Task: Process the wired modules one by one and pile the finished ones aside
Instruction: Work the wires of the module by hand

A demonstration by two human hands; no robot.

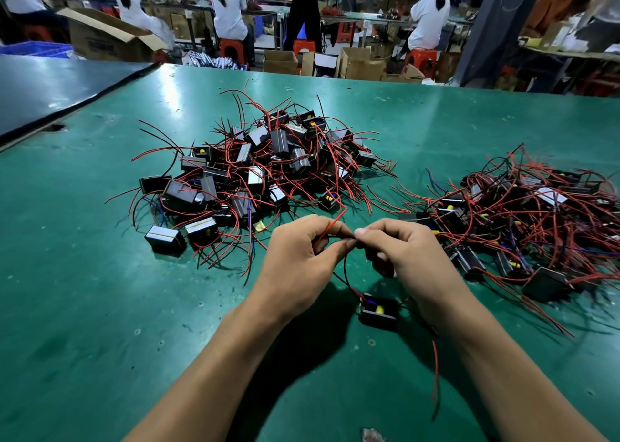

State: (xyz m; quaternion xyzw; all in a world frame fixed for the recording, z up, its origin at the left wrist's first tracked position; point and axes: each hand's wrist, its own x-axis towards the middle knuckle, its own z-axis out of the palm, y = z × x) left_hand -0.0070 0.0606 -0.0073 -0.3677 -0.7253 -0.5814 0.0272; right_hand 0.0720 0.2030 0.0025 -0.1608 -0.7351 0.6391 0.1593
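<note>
Left hand [302, 257] and right hand [399, 250] pinch wires [333, 223] of one module [378, 310]; I judge mid-process. Next: finish leads, pile aside.

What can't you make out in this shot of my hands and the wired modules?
All in the head view:
- Wires: the pinched ends are hidden by the curled fingers of the left hand and right hand.
- Black module below the hands: resting or hanging, unclear.
- Right pile: cut off by the frame's right edge.
- Middle pile: module markings too small to read.
</note>
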